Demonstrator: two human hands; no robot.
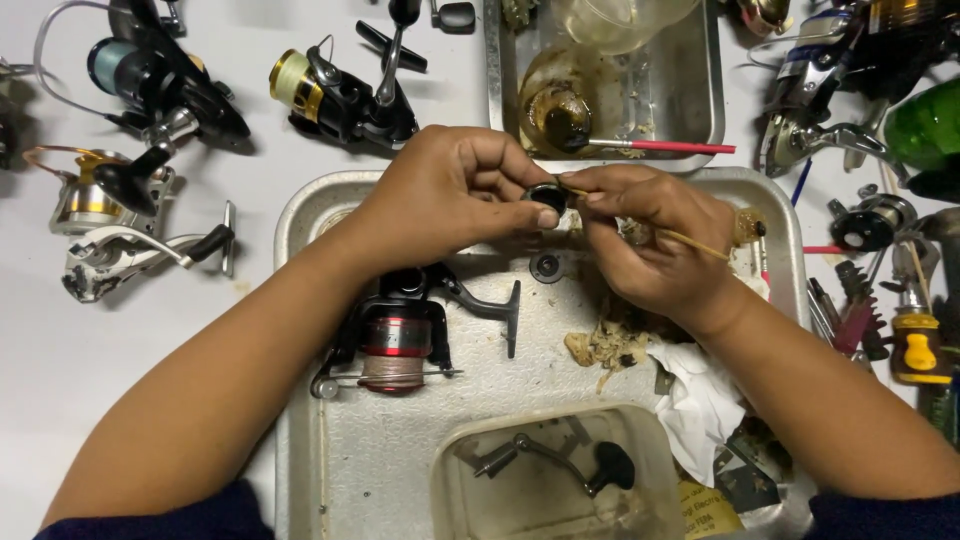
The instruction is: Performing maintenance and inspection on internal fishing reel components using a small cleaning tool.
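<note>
My left hand [455, 190] pinches a small round black reel part [547, 196] above a metal tray [300, 215]. My right hand [655, 235] holds a thin wooden stick [690, 240] whose tip touches that part. Below my hands, a black and red fishing reel [395, 340] lies in the tray with its handle pointing right. A small black disc [546, 266] rests on the tray just under the held part.
Several fishing reels [340, 95] lie on the white table at left and top. A second tray [700, 110] holds a greasy jar and a red-handled brush [665, 147]. A plastic tub [550, 470] with parts, a rag [700, 400], and tools [915, 345] sit nearby.
</note>
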